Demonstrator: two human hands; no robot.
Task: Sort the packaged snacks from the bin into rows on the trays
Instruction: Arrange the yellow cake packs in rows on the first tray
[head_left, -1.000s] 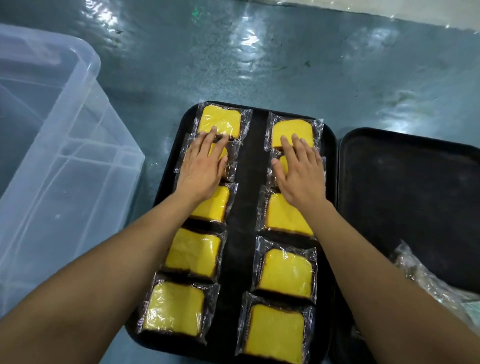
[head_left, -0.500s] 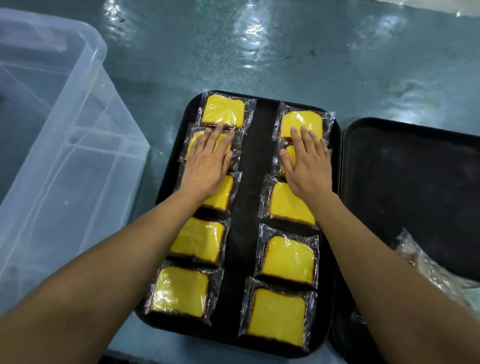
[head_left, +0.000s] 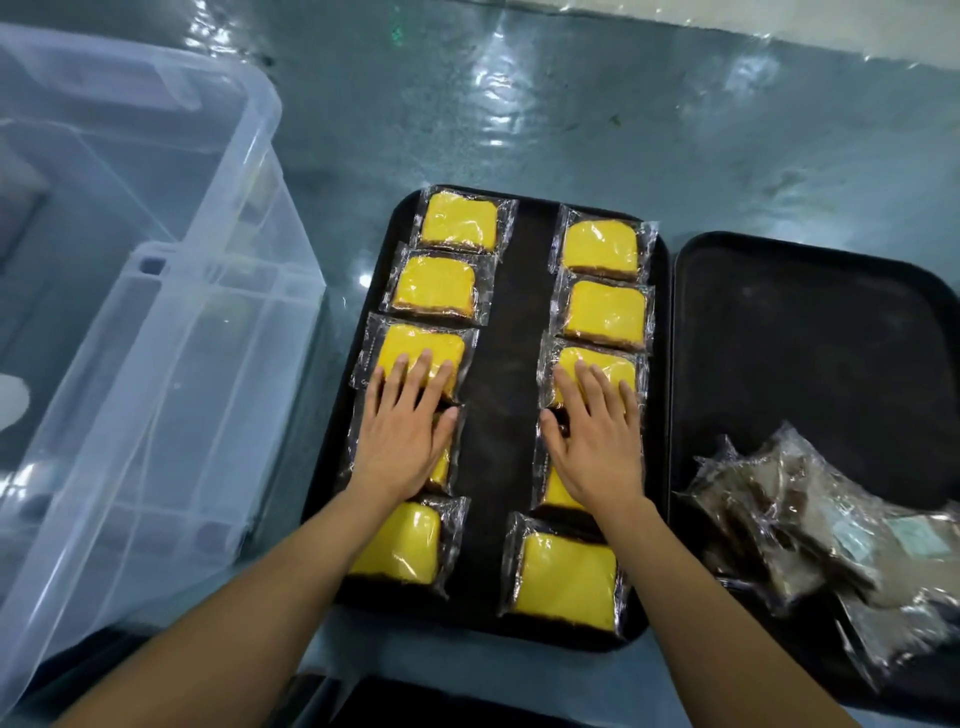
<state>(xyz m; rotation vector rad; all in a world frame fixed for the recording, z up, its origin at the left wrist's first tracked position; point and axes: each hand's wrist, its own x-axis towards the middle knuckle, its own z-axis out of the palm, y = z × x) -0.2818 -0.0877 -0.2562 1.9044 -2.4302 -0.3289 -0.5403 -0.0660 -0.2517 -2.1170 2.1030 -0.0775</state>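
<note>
Ten yellow snack packs (head_left: 460, 221) lie in two rows on my black tray (head_left: 511, 364). My left hand (head_left: 402, 431) and right hand (head_left: 592, 441) press flat, fingers straight, gripping nothing. Clear bin (head_left: 156, 312) sits left; brown packs (head_left: 810, 525) right.

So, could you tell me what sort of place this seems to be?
Probably a food packing or bakery workroom. Wrapped yellow cake slices lie in two rows on a black tray, a big clear plastic bin stands beside it, and everything sits on a glossy grey-green floor.
</note>
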